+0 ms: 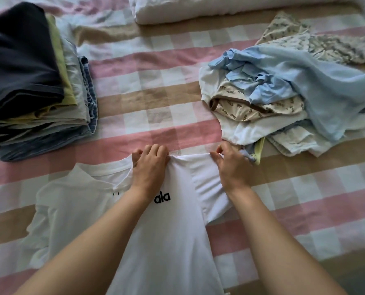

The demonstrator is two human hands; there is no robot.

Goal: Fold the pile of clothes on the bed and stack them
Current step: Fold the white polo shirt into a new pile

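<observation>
The left hand curls its fingers over the far edge of the white T-shirt and the right hand pinches the same edge near it. The shirt lies flat on the near part of the bed, smooth, with black letters on the chest. The sheet is soft, creased cotton checked in pink, tan and white. A folded stack sits far left, dark on top; a loose pile lies right, pale blue and printed cream. A white quilt, rolled, lies beyond
</observation>
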